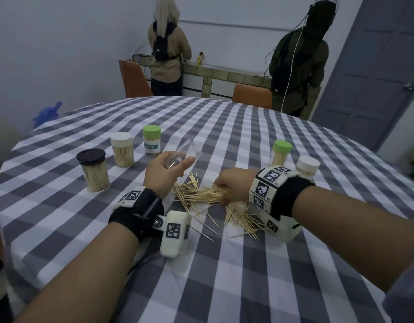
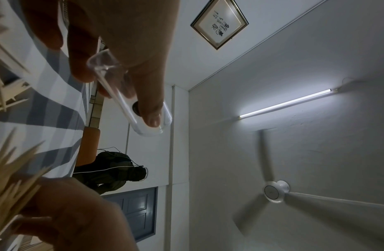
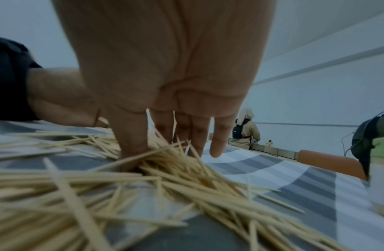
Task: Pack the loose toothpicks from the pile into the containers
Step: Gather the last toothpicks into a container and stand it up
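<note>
My left hand grips an empty clear container and holds it tilted above the table, open end towards the far right. In the left wrist view the thumb lies along the container. Just right of it, my right hand reaches down into the loose toothpick pile and pinches a gathered bundle of toothpicks that sticks out to the left. The right wrist view shows its fingertips buried in the toothpick pile; the thumb is hidden.
Three filled, lidded containers stand at the left: black lid, white lid, green lid. Two more stand behind my right wrist, green and white. Checked tablecloth; two people stand at the far counter.
</note>
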